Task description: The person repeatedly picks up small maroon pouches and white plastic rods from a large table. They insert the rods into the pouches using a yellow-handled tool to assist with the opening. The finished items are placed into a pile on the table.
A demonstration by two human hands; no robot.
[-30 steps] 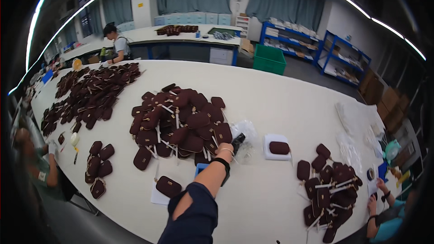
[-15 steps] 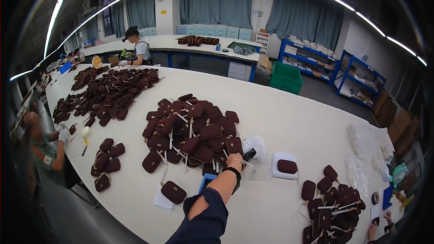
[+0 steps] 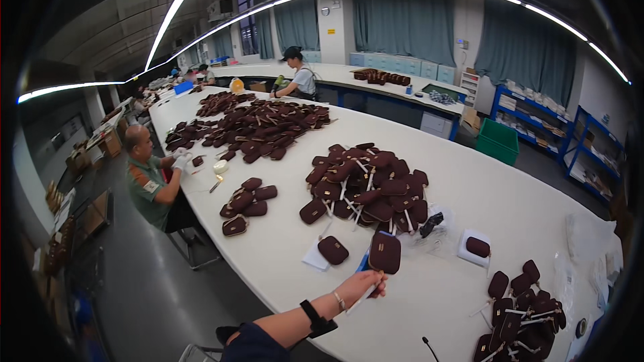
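Note:
My left hand [image 3: 359, 288] reaches in from the lower edge, a dark band round its wrist. Its fingers are closed on the near end of a dark maroon zip pouch [image 3: 386, 253], with a white strip [image 3: 361, 300] hanging below them. A blue object [image 3: 364, 261] is partly hidden behind this pouch. Beyond it lies a large heap of similar pouches [image 3: 376, 184]. Left of the hand, a single pouch [image 3: 333, 250] rests by a white sheet [image 3: 313, 257]. My right hand is out of view.
Small pouch groups lie left [image 3: 247, 204] and right [image 3: 520, 312]; a bigger heap [image 3: 261, 124] lies far left. One pouch [image 3: 477, 247] sits on a white pad. A co-worker [image 3: 151, 174] sits at the left edge, another [image 3: 298, 77] across. A green bin [image 3: 498, 142] stands beyond the table.
My left hand has drawn back from the big heap toward me, bringing one pouch with it. The view has swung left, so the scene sits further right.

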